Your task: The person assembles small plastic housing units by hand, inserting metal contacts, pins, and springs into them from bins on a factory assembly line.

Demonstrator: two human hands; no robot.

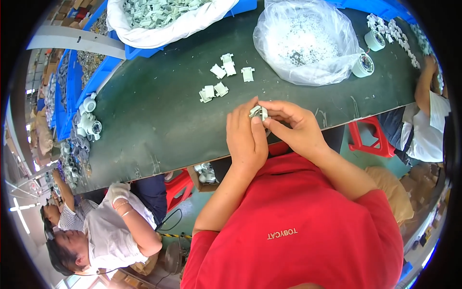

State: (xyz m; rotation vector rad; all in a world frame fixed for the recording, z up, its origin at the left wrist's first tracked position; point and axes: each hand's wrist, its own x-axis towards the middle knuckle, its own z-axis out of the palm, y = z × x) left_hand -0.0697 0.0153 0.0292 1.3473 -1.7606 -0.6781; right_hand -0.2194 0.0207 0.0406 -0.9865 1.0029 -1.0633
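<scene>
Just over the near edge of the dark green table, both my hands are closed on one small pale-green plastic part (259, 112). My left hand (244, 135) grips it from the left, its fingers pointing away from me. From the right, my right hand (296, 124) pinches the part with thumb and fingertips. The fingers cover much of its shape. Several loose pale plastic pieces (228, 64) of similar colour lie on the tabletop beyond my hands, a little to the left.
A clear plastic bag (308, 43) of small white parts stands at the back. Left of it is a white-lined blue bin (144, 41) of pale pieces. Round white housings (364, 65) stand right; more fittings (89, 120) lie left. Co-workers sit at both sides; red stools (369, 137) stand below.
</scene>
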